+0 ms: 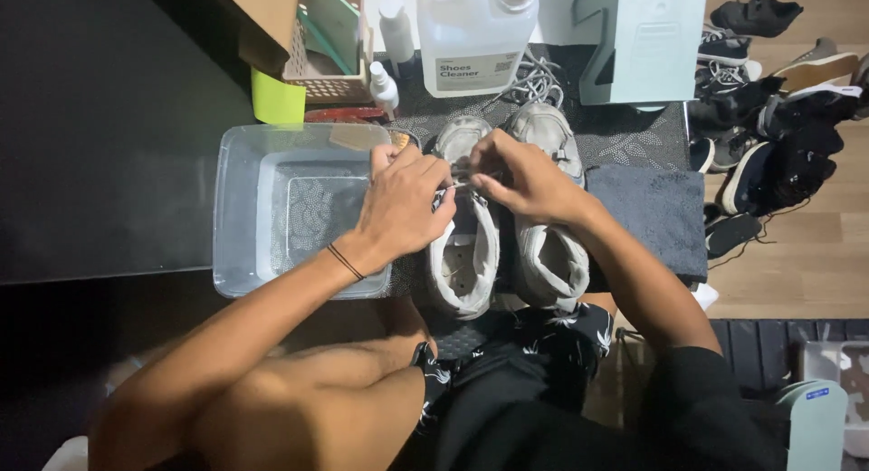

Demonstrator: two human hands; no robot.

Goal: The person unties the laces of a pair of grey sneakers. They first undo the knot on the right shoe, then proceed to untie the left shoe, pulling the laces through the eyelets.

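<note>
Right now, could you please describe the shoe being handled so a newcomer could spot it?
Beside the clear plastic tub stand two worn grey-white shoes. It is the left shoe, next to the tub, with the left hand and right hand at its laces.

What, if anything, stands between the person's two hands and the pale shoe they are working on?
Nothing visible does. The left hand and right hand both rest directly on the lace area of the left shoe, fingers pinching there. The clear tub sits off to the side.
</note>
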